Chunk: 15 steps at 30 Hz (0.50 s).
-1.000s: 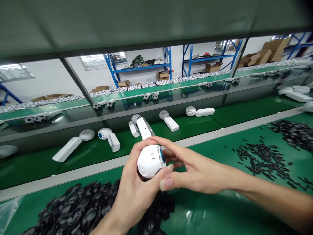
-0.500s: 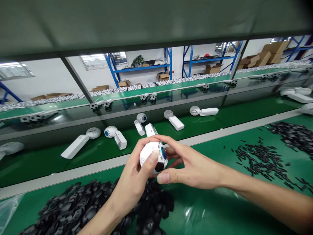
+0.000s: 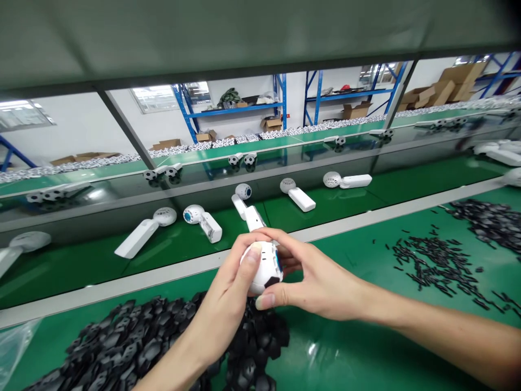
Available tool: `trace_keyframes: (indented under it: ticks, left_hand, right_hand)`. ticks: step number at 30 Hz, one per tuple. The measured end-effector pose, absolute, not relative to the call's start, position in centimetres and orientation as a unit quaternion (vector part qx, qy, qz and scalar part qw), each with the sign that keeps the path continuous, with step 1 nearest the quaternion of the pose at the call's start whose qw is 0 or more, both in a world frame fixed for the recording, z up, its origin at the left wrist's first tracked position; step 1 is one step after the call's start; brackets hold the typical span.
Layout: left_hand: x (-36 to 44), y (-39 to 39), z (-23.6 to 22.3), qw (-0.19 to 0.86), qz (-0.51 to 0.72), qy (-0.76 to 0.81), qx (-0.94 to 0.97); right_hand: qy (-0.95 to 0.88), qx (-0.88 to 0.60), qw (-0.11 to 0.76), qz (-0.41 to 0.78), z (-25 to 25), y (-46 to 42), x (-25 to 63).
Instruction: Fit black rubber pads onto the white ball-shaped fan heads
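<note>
Both my hands hold one white ball-shaped fan head (image 3: 262,266) with a blue centre and a black patch on its lower side. My left hand (image 3: 226,304) cups it from below and the left, its thumb pressed on the white shell. From the right, my right hand (image 3: 313,279) wraps fingers over the top and sets its thumb under the black patch. The white handle (image 3: 254,217) of the fan sticks out beyond my fingers. Below my hands lies a heap of black shell pieces (image 3: 134,347).
White handheld fans (image 3: 203,221) lie in a row on the green conveyor belt (image 3: 81,266). Small black parts (image 3: 439,258) are strewn at the right, with a darker pile (image 3: 488,222) beyond. A glass panel and a second line run behind. A plastic bag (image 3: 12,347) shows bottom left.
A black patch now shows on the fan head, where it was all white a second ago. My left thumb has shifted onto the shell. The fans on the belt have drifted right.
</note>
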<state>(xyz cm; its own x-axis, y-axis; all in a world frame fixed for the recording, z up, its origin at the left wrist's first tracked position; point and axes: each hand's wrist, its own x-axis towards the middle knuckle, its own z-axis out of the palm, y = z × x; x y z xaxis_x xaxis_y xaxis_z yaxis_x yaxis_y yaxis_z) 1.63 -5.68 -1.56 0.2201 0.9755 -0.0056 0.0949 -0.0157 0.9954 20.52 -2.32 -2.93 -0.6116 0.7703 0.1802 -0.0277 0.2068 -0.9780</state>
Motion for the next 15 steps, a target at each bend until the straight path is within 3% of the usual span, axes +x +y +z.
trace_keyframes:
  ticks: [9, 15]
  left_hand:
    - [1.8, -6.1, -0.8, 0.502, 0.41, 0.478, 0.593]
    - [1.5, -5.1, -1.3, 0.577, 0.407, 0.437, 0.557]
  right_hand:
    - [-0.611, -0.266, 0.345, 0.661, -2.0, -2.2, 20.3]
    - [-0.633, -0.239, 0.312, 0.668, -2.6, -1.0, 21.1]
